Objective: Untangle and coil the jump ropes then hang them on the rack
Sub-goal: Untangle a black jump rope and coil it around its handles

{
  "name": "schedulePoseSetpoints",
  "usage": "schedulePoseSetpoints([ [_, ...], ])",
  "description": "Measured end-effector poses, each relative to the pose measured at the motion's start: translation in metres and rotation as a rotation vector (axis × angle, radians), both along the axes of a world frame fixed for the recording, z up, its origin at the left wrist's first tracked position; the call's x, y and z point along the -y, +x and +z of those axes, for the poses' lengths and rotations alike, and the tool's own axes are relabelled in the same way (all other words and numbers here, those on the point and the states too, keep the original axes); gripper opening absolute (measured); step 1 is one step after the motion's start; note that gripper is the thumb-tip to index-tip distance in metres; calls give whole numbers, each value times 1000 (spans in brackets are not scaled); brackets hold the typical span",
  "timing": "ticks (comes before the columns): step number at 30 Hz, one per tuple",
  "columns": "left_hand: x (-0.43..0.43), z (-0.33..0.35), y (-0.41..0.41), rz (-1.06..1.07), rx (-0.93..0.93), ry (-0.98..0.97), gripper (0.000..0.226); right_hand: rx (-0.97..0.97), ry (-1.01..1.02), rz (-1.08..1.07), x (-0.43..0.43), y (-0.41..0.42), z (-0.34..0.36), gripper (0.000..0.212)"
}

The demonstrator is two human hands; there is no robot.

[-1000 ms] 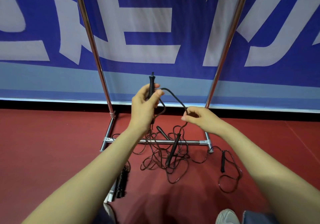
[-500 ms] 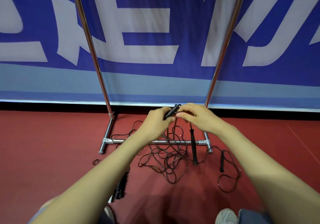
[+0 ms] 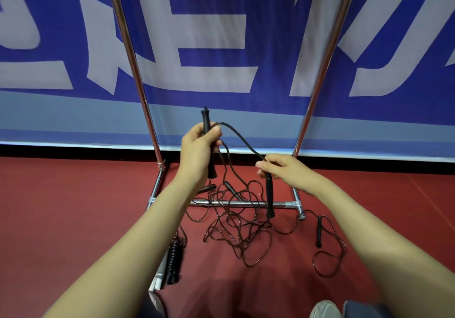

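The rack point(image 3: 236, 204) is standing behind the tangle point(image 3: 241, 234) lying on the floor point(image 3: 73, 219), under both hands. The left hand point(image 3: 199, 150) is gripping a handle point(image 3: 205, 120) upright; the right hand point(image 3: 288, 170) is pinching the cord point(image 3: 241, 136), a second handle point(image 3: 270, 194) hanging below.

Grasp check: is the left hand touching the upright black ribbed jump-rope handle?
Touching. The head view shows the left hand curled round the black jump-rope handle, with the thumb pressed against it.

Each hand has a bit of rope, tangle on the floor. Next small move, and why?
Probably bring the right hand to the left hand, laying its dangling handle beside the upright handle the left grips. Thin strands drop from the left hand into the tangle on the floor; pairing the handles would free a hand to draw them out.
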State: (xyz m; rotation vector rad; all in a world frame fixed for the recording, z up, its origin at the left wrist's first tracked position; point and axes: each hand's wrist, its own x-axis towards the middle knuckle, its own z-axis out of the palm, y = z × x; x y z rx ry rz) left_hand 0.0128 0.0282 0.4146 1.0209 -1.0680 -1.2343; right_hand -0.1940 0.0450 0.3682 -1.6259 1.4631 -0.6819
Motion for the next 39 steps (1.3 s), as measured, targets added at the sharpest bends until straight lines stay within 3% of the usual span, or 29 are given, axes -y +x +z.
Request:
schedulePoseSetpoints([
  [3,4,-2,6,27,-55,39,11,267,41,-27,-3,3,10,26],
  [6,8,-2,12,43,-138,74,10,344,47,-24,-4,2,17,13],
  [11,11,-8,14,59,-108,94,10,213,159,-9,-3,-7,10,10],
  [14,13,-10,13,43,-115,78,9,-28,107,-49,-5,-12,8,26],
  [17,17,-16,16,38,32,99,5,-107,-25,-134,-4,-15,9,34],
  [19,21,-22,16,46,268,160,9,-58,-72,-204,-1,-20,10,23],
  [21,21,-25,11,45,358,256,18,-17,-60,-230,2,-24,11,6],
  [24,14,-24,-1,-12,120,382,15,-58,-23,-159,-2,-20,11,23],
  [26,7,-24,-7,-110,12,395,15,15,1,-110,-7,-12,11,28],
  [31,-6,-31,-19,-292,156,363,16,278,44,-207,-3,12,15,14],
  [36,-8,-36,-26,-232,111,280,18,177,3,-138,-7,29,9,8],
  [39,-7,-37,-24,-234,-1,287,15,368,102,-86,-13,31,8,4],
])
